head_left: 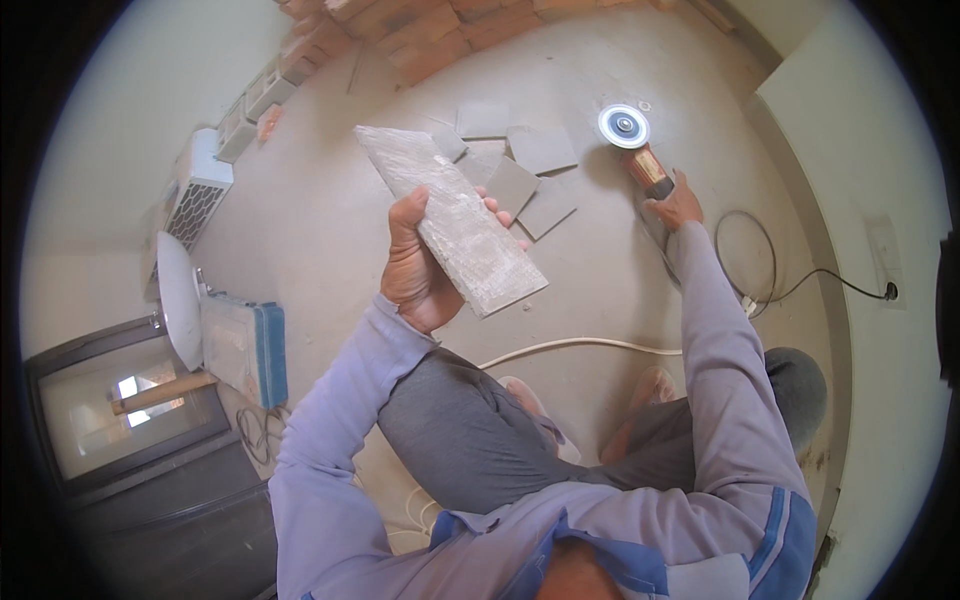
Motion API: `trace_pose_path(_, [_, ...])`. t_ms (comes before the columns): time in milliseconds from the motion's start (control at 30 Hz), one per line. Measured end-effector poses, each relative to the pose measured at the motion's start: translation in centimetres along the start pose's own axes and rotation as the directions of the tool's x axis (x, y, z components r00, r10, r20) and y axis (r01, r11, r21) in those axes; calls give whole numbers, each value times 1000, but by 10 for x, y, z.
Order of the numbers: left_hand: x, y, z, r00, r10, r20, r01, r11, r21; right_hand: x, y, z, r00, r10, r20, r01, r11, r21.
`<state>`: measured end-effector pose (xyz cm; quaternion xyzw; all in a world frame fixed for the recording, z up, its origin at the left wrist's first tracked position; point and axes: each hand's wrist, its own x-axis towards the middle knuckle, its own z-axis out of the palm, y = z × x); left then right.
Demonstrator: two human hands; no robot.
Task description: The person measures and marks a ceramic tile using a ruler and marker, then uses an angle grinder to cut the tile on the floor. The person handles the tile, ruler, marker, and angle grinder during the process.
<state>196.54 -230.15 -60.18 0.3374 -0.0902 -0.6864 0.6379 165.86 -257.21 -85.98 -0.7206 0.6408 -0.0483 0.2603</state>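
Note:
My left hand (421,262) grips a long, pale rectangular tile piece (463,228), thumb on its upper face and fingertips curled round the far edge. The tile's rough, dusty side faces up, and it is held tilted above the floor. Out to the right, my right hand (679,204) is closed round the rear end of an orange and black angle grinder (649,170). The grinder's round disc (624,126) points away from me; whether it spins I cannot tell. Several grey cut tile pieces (541,148) lie overlapping on the floor just beyond the held tile.
A black cord (773,262) loops on the floor at the right and runs to a wall socket (886,265). A pale hose (590,341) crosses before my feet. Stacked orange bricks (420,40) stand at the back. A blue-edged box (262,345) and white blocks (236,130) line the left.

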Motion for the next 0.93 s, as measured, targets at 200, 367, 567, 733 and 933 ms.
trace_pose_path(200, [-10, -13, 7, 990, 8, -140, 21, 978, 208, -1, -4, 5, 998, 69, 9, -70, 996, 56])
trace_pose_path(367, [-27, -23, 34, 977, 63, -204, 40, 884, 465, -24, -34, -21, 974, 224, 37, -219, 970, -105])
trace_pose_path(567, [-54, -42, 61, 968, 14, -252, 109, 877, 468, -56, 7, -81, 962, 208, 175, -224, 971, 81])
trace_pose_path(733, [-123, -42, 145, 968, -124, -218, 224, 817, 532, -222, 40, -185, 946, 112, 305, -171, 970, 172])
trace_pose_path(933, [-219, 7, 285, 813, -554, -180, 579, 803, 142, -575, 85, -314, 466, 471, 749, -393, 869, -302])
